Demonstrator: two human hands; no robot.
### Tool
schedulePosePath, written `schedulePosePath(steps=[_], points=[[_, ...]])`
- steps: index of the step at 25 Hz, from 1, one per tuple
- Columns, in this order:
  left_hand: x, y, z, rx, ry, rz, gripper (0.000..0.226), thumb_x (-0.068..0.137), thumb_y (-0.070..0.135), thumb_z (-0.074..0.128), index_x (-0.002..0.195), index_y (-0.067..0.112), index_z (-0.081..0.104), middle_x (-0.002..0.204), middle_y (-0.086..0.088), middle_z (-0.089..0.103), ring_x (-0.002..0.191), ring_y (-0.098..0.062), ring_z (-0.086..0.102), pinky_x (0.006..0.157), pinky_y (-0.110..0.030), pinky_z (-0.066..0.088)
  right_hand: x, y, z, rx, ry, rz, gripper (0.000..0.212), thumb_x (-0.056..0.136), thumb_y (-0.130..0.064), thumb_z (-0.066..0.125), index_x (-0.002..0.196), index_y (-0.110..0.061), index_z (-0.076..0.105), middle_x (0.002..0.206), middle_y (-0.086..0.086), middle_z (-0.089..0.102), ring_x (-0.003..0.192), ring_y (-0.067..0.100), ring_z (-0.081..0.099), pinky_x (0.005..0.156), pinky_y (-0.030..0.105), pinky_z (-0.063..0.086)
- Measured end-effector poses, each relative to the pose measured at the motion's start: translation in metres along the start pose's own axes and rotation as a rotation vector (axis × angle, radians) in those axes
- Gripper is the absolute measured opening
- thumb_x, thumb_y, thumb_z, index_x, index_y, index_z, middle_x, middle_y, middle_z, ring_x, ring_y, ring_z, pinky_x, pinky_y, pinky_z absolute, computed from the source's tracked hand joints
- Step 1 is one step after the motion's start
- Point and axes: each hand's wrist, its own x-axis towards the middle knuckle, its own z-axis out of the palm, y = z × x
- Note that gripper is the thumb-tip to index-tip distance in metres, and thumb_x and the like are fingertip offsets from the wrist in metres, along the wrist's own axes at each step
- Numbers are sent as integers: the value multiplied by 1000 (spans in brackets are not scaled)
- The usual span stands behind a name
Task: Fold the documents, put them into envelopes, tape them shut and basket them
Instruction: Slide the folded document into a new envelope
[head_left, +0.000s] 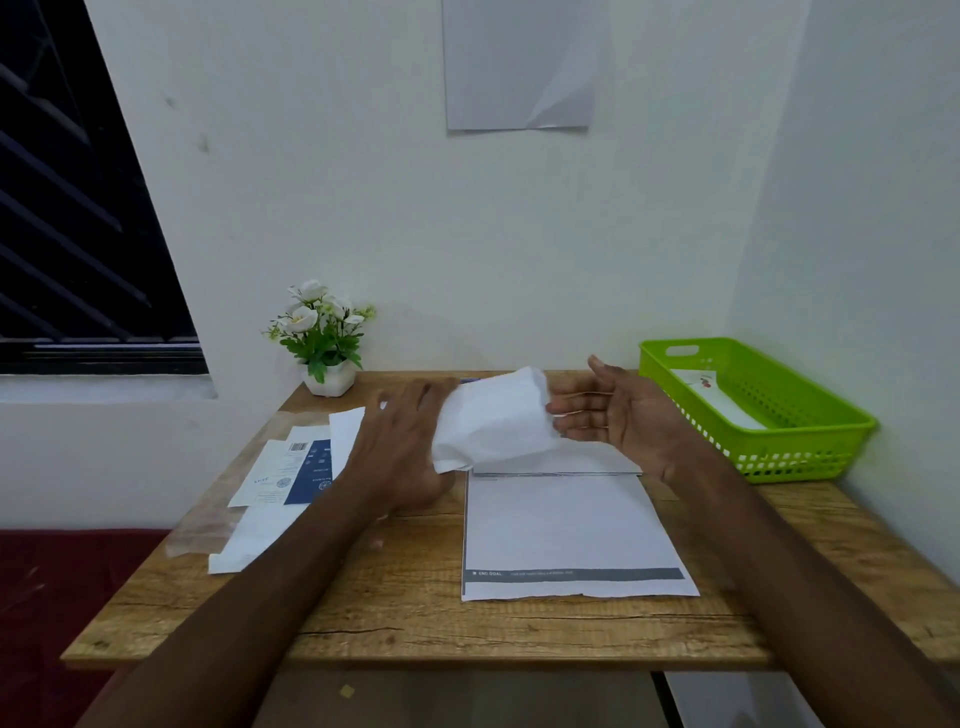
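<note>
Two hands — left hand (400, 447), right hand (618, 410) — (one envelope (493, 421)).

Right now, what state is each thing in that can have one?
left hand: grips the white envelope
right hand: open, palm up, fingertips at the envelope
white envelope: held off the table, crumpled
document: flat, unfolded
green basket: holds one envelope

Dim, even indoor light, cool and a little grey.

The window (78, 208) is black, the wooden table (415, 613) carries soft shadows, the white envelope (493, 421) is smeared with motion blur, and the straight wall lines bow near the frame's edges.
</note>
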Motion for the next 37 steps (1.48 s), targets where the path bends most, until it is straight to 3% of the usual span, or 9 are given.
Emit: schedulePosePath(steps=[4, 7, 12, 14, 16, 25, 30, 34, 37], points=[[-3, -32, -2, -156, -83, -109, 92, 63, 58, 75, 142, 21, 48, 134, -2, 56, 124, -25, 50, 99, -52, 41, 8, 21, -33, -606, 489, -190, 17, 80, -16, 78, 77, 0, 69, 74, 17, 75, 59, 18, 64, 54, 23, 48], [-4, -37, -2, -234, -212, -113, 98, 62, 51, 82, 147, 25, 41, 145, 2, 48, 132, -21, 44, 106, -52, 39, 16, 28, -44, -849, 389, -147, 34, 60, -25, 96, 65, -14, 64, 65, -1, 63, 62, 11, 54, 57, 26, 39], [-3, -41, 0, -248, -288, -96, 104, 60, 57, 76, 150, 28, 34, 152, 2, 42, 137, -20, 40, 114, -51, 32, 24, 30, -47, -1243, 200, -25, 68, 52, -51, 97, 106, -18, 71, 95, -4, 61, 93, 16, 61, 83, 33, 53], [-4, -42, 2, -244, -301, -102, 104, 59, 59, 75, 150, 28, 34, 151, 3, 41, 136, -19, 40, 114, -49, 32, 24, 26, -50, -1217, 161, 13, 71, 54, -50, 97, 112, -18, 70, 106, 0, 62, 100, 17, 61, 85, 31, 53], [-4, -45, 4, -238, -313, -123, 104, 59, 59, 75, 150, 29, 33, 151, 3, 41, 135, -19, 40, 114, -48, 31, 23, 24, -52, -1143, 148, 51, 70, 53, -45, 98, 110, -19, 67, 107, 0, 60, 95, 14, 59, 74, 28, 49], [-3, -44, 9, -222, -341, -132, 105, 61, 63, 72, 151, 32, 29, 154, 5, 37, 137, -19, 37, 116, -52, 29, 21, 23, -52, -935, 133, 97, 56, 47, -17, 102, 84, -12, 61, 85, 6, 59, 75, 18, 52, 61, 28, 38], [-1, -48, 8, -236, -325, -154, 104, 57, 64, 72, 148, 33, 32, 149, 5, 41, 134, -19, 40, 113, -54, 34, 22, 23, -57, -839, 170, 68, 56, 46, 1, 99, 93, -2, 69, 83, 7, 62, 75, 20, 58, 63, 29, 45], [-1, -49, 10, -227, -312, -153, 102, 57, 67, 71, 146, 34, 34, 146, 5, 44, 132, -19, 42, 111, -53, 36, 21, 17, -59, -760, 110, -22, 37, 55, 7, 92, 84, 10, 69, 63, 0, 61, 55, 12, 54, 49, 19, 40], [-2, -52, 9, -209, -237, -163, 99, 58, 65, 73, 144, 27, 42, 139, 1, 51, 128, -21, 47, 106, -51, 40, 20, 15, -60, -591, 120, -57, 32, 63, 6, 89, 89, 12, 70, 74, 8, 72, 61, 15, 65, 55, 22, 49]])
